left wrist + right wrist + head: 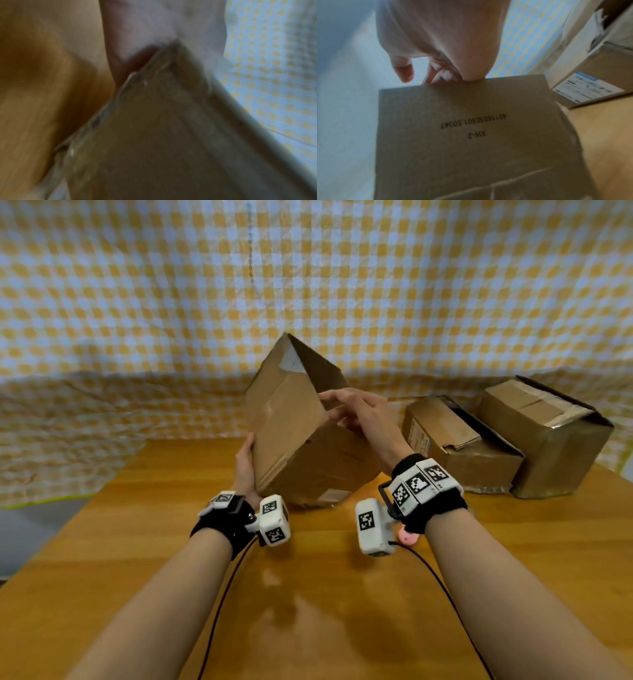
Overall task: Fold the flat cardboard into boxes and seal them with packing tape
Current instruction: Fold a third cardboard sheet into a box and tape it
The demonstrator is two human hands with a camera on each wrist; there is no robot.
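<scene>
A brown cardboard box [291, 436] stands tilted on one lower edge on the wooden table [325, 604], with its far corner raised. My left hand [245, 467] grips its near left edge, thumb lying along the side. In the blurred left wrist view the hand [154, 27] holds a taped corner of the box [163, 135]. My right hand [356, 412] reaches over the upper right edge, index finger and thumb pinching it. The right wrist view shows my palm [445, 40] on the top edge of a printed panel [471, 135], fingers curled behind it.
Two more cardboard boxes stand at the right: an open one with a label [455, 440] [590, 83] and a taped one [544, 436] behind it. A yellow-checked cloth [308, 285] covers the wall and the floor on the left. Cables run from both wrists towards me.
</scene>
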